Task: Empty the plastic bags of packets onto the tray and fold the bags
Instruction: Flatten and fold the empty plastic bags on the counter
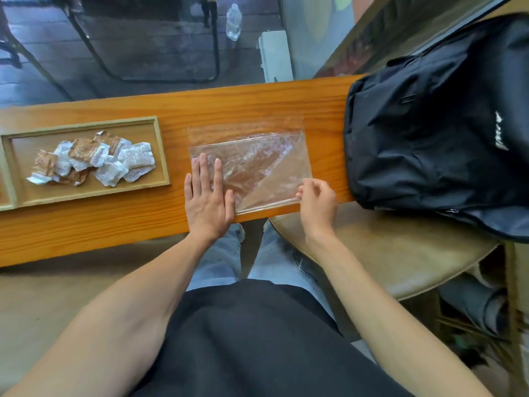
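A clear plastic bag (257, 164) lies flat and empty on the wooden table (114, 224), its far part doubled over. My left hand (207, 199) presses flat on the bag's left end with straight fingers. My right hand (316, 200) pinches the bag's near right corner between thumb and fingertips. To the left, a wooden tray (160, 150) holds a heap of several brown and white packets (91, 161).
A black backpack (438, 124) stands on the table's right end, close to the bag. A round stool seat (400, 262) sits below it at the right. A water bottle (234, 21) stands on the floor beyond the table.
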